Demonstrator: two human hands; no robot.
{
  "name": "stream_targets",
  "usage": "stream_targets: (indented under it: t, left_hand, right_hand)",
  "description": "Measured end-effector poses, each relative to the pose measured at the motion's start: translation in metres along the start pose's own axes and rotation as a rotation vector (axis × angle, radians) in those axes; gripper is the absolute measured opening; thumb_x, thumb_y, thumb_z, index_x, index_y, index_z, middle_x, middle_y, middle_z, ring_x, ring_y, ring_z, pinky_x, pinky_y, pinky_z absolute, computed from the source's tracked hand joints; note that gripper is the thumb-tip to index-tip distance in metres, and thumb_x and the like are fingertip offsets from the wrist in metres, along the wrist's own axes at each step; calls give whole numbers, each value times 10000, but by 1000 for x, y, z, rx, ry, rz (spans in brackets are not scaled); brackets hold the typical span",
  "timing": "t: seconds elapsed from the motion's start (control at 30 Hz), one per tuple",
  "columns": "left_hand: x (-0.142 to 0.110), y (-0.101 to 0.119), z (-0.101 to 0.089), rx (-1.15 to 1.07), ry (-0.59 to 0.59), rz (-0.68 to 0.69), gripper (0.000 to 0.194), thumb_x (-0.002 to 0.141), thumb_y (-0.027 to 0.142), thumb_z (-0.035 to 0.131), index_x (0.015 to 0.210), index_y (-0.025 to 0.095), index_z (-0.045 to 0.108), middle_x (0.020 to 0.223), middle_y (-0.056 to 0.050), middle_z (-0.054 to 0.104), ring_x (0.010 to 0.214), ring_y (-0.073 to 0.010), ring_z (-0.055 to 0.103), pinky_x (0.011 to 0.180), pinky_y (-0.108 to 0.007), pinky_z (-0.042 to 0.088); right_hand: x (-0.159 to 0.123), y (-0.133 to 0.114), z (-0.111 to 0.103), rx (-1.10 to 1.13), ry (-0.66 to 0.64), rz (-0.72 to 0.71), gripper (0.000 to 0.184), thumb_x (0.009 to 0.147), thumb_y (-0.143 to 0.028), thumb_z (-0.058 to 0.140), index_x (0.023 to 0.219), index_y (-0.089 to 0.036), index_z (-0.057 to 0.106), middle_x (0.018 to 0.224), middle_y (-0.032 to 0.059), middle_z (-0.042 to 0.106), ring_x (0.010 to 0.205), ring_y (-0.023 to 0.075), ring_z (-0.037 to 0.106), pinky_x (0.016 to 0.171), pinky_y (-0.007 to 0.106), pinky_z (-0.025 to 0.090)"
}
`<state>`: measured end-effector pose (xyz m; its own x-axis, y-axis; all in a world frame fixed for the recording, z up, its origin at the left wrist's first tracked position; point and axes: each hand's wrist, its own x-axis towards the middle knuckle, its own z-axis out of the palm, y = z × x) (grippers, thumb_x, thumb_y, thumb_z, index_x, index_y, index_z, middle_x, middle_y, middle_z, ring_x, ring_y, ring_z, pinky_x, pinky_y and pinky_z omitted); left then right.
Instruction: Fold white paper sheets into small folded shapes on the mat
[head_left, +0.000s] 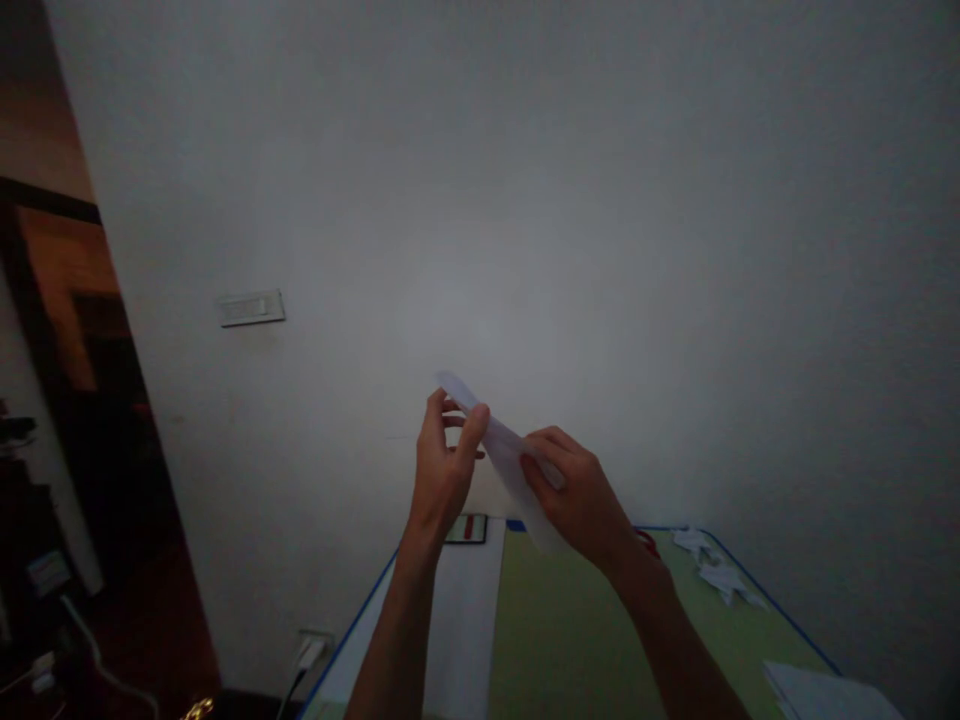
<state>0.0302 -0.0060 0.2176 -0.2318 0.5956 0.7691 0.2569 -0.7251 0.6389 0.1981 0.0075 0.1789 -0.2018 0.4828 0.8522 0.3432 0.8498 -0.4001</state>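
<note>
Above the green tabletop (577, 630), you held a folded white paper (517, 470) aslant, your left hand (442, 460) pinching its upper part and your right hand (574, 485) gripping it lower down. White paper scraps (721, 575) lay near the table's right edge.

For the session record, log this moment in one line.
left hand: holding paper | right hand: holding paper | white scraps: on table, right side

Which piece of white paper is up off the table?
The paper held by the left hand and right hand; the scraps lie on the table.
</note>
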Motion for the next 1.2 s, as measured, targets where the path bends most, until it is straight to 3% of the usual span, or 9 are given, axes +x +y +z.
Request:
stream_targets:
  t: [0.13,0.27,0.4,0.57,0.77,0.87,1.0,1.07,1.2]
  left_hand:
    - [6,-11,-5,-88,-196,-14,485,860,493,725,1224,192,614,1160,-119,680,1055,-245,660,888,-344,559]
    - [7,-27,0,-232,-253,-159,442,807,399,805,1162,197,638,1107,-97,712,921,-217,699,800,-318,569]
    - [9,-39,6,-277,-237,-200,374,784,387,817,1059,173,680,1081,-93,733,889,-210,702,757,-293,563]
    - [9,-42,12,-286,-286,-233,337,887,436,700,1096,172,682,1058,-95,743,895,-208,695,714,-269,541]
    - [-5,-33,20,-303,-452,-238,436,859,430,752,1205,190,636,1201,-125,718,1091,-274,674,886,-343,551]
    - [-10,-29,24,-308,-495,-259,459,842,430,770,1211,190,637,1215,-132,714,1099,-298,672,898,-371,551]
    - [-13,-27,32,-429,-436,-268,531,832,431,779,1278,194,615,1230,-131,708,1096,-302,673,940,-394,536]
    - [-13,-28,32,-548,-464,-321,569,842,433,770,1328,196,592,1236,-135,709,1087,-299,681,961,-401,531]
    - [-16,-38,28,-703,-567,-485,569,849,465,755,1317,177,609,1134,-149,745,989,-306,718,886,-407,565]
  right_hand:
    - [1,13,-16,324,-26,365,281,896,-457,665,979,-190,695,899,71,729,765,231,707,625,323,561]
    - [0,25,-25,344,-42,517,432,795,-507,765,1092,-204,683,769,28,737,629,219,692,508,290,527]
    - [1,34,-27,171,8,493,413,770,-520,783,1032,-217,681,610,-22,658,481,175,592,417,256,431]
    - [6,32,-35,-22,44,343,297,844,-495,729,800,-204,691,711,-3,678,585,150,585,521,256,428]
    - [8,8,-51,-141,54,246,399,917,-538,638,703,-205,683,666,-4,653,616,149,572,577,274,411]
    - [4,-3,-54,-85,69,241,307,910,-521,654,938,-228,739,869,33,726,753,184,644,642,286,481]
    - [-5,-10,-62,42,96,263,512,905,-498,660,1379,-321,578,1270,87,658,946,213,667,747,326,556]
    - [-9,-13,-69,134,52,283,493,948,-489,595,1413,-334,541,1267,89,647,907,194,676,725,321,568]
    - [-9,-19,-78,310,-46,285,401,927,-461,619,1263,-245,643,962,47,693,785,176,678,648,300,577]
